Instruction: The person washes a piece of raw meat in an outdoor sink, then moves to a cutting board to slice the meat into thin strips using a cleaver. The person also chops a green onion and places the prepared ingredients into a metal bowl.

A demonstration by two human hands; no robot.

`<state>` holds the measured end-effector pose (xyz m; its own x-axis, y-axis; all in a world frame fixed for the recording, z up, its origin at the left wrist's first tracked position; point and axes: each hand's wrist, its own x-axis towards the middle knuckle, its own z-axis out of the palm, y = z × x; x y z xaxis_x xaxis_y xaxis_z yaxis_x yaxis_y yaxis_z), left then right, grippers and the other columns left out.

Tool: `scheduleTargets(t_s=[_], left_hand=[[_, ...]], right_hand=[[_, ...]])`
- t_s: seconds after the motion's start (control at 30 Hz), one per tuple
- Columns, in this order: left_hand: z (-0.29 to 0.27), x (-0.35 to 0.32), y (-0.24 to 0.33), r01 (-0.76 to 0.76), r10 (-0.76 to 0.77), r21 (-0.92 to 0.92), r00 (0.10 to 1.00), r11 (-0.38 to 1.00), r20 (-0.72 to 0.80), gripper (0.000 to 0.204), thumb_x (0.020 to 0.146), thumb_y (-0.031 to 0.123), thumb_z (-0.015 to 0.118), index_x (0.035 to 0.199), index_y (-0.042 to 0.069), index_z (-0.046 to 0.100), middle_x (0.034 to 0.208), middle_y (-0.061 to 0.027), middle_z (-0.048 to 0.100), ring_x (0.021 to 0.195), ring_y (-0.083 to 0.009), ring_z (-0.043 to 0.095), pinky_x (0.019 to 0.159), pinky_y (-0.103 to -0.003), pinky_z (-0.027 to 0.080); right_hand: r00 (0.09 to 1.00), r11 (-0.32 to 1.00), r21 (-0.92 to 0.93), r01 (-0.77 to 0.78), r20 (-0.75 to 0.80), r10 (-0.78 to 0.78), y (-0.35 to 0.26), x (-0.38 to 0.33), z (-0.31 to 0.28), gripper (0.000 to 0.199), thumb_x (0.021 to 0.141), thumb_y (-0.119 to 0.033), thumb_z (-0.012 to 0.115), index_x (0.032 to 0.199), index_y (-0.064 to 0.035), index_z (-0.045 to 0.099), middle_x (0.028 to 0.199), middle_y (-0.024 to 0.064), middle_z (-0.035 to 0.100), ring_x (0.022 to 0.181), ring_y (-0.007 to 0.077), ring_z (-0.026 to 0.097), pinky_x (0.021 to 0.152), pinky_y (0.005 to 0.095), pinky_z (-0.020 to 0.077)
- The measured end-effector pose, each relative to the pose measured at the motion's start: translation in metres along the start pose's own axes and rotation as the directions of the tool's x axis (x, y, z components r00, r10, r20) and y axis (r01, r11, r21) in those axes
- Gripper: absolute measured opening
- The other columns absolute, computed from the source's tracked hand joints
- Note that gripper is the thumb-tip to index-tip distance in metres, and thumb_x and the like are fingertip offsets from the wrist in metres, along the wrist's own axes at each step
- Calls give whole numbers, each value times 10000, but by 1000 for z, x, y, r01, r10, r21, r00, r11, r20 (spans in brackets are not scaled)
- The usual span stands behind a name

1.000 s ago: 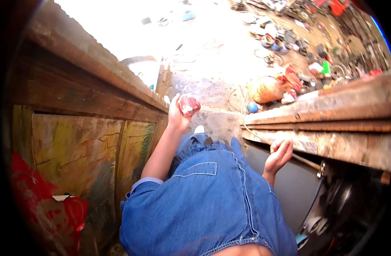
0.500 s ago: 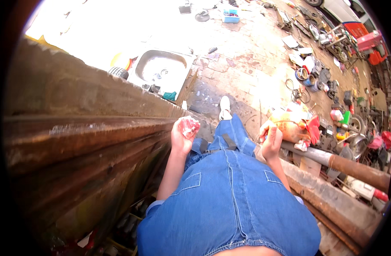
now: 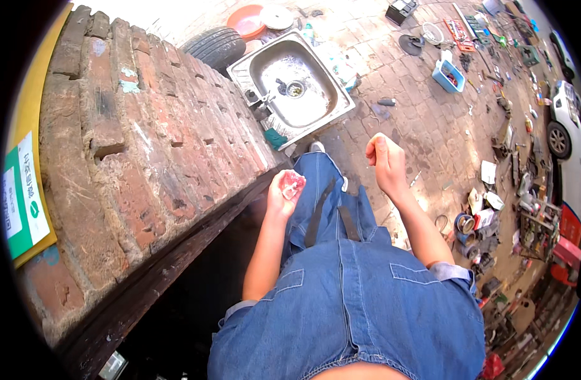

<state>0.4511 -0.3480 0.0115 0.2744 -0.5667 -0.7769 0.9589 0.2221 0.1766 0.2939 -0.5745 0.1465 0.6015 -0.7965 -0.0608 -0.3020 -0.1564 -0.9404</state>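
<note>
My left hand is closed, palm up, around a small crumpled red-and-white lump, too blurred to name its kind. My right hand is raised at the right with its fingers curled in; whether anything sits inside them is hidden. Beyond my left hand, a steel sink stands against a brick wall. A tap is on its near left side, and a dark green cloth hangs over the near corner.
The brick wall runs along my left. Past the sink lie a tyre and an orange basin. A blue crate sits on the brick paving. Cans, tools and scrap litter the right side, with a white car behind.
I have moved forward and my view has turned left, so the sink and wall appear closer. My right hand has swung up and forward; my left still holds the red-and-white lump.
</note>
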Motion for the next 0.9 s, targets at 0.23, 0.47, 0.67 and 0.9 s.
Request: scheduleTargets(t_s=[0.23, 0.47, 0.67, 0.9], left_hand=[[-5, 185, 12, -118, 80, -215, 981, 969, -179, 181, 932, 236, 519, 888, 70, 577, 817, -80, 636, 779, -259, 645, 766, -442, 577], [-5, 316, 54, -275, 268, -232, 962, 933, -59, 297, 1001, 320, 401, 1130, 94, 545, 1086, -93, 589, 1031, -222, 569, 958, -442, 462], [-7, 383, 76, -302, 232, -458, 951, 836, -203, 341, 993, 370, 424, 1078, 59, 534, 1004, -101, 589, 927, -236, 599, 931, -453, 492], [-29, 425, 86, -310, 242, -408, 947, 859, -210, 324, 991, 353, 431, 1075, 57, 533, 1019, -106, 586, 958, -243, 585, 935, -473, 488]], right_hand=[[991, 979, -203, -29, 124, 55, 72, 127, 153, 213, 943, -193, 531, 922, -8, 633, 820, 112, 673, 762, 215, 661, 682, 327, 494], [979, 944, -309, -114, 126, 160, 180, 210, 347, 811, 830, -280, 677, 1350, 175, 253, 1272, 361, 457, 1209, 451, 450, 1032, 439, 356], [992, 897, -437, -65, 67, 105, 212, 228, 403, 712, 848, -154, 593, 1359, 180, 228, 1245, 314, 490, 1157, 408, 484, 1044, 474, 313], [983, 925, -362, 117, 174, -56, 231, 230, 404, 618, 840, -75, 521, 1362, 150, 277, 1286, 269, 501, 1226, 358, 473, 1057, 488, 279]])
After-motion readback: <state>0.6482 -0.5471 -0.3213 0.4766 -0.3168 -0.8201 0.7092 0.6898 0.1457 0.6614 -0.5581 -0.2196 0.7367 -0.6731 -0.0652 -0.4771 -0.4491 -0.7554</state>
